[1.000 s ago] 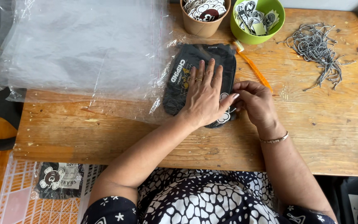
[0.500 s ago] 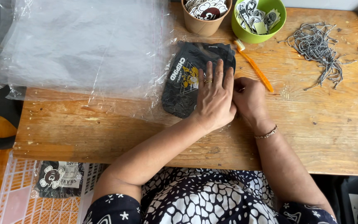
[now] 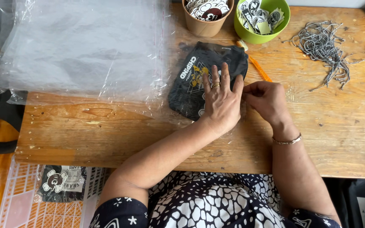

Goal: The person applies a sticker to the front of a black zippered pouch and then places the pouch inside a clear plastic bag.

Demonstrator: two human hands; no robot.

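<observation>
bag stack: i see clear plastic bags point(image 3: 85, 46) piled at the table's far left.
garment: black folded garment point(image 3: 199, 78) in a clear sleeve, mid-table, below the brown cup point(image 3: 208, 19).
left hand: my left hand point(image 3: 220, 103) lies flat, fingers spread, pressing the garment.
right hand: my right hand point(image 3: 267, 99) pinches the sleeve's right edge, fingers curled.
far right: grey cords point(image 3: 324, 44) heaped.

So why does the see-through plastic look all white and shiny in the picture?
In the head view, daylight glares off the crinkled stack of clear bags, whitening it; the bagged dark garment under the left hand shows a fainter sheen; the right hand and wooden table look sharp, evenly lit, with soft shadows.
</observation>
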